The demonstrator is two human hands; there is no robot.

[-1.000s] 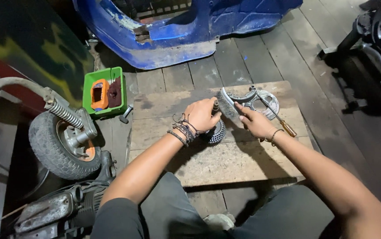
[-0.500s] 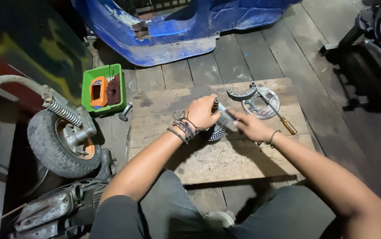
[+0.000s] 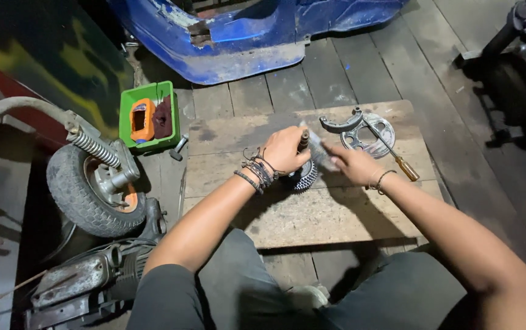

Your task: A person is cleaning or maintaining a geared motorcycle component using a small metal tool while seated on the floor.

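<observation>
Two knees in dark trousers fill the bottom of the view, with the person's bare forearms reaching away from them over a wooden board (image 3: pixel 312 214) laid on the plank floor. Just left of the near knee lies an engine casing (image 3: pixel 80 281), grey and dusty, and beyond it a small wheel (image 3: pixel 89 183) with a coil spring and a bent tube above it.

On the middle of the board the left hand (image 3: pixel 284 150), its wrist wrapped in dark bracelets, is closed around the upper part of a toothed gear (image 3: pixel 304 174); a short shaft sticks up from between its fingers, and the gear's teeth show below the palm, resting on the board. The right hand (image 3: pixel 354 165), wearing a thin wristband, is curled with its fingers pinched on a pale, blurred strip (image 3: pixel 319 146) held against the shaft; what the strip is cannot be told.

Just beyond the right hand, at the board's far right corner, a round metal plate (image 3: pixel 373 131) with cut-outs lies flat. A curved brake shoe (image 3: pixel 339 124) lies at its left edge, and a screwdriver (image 3: pixel 391 150) with an amber handle lies slantwise across it.

Off the board to the left sits a green tray (image 3: pixel 171 107) holding an orange object and a dark rag. Farthest off rises a scuffed blue body panel (image 3: pixel 244 36).
</observation>
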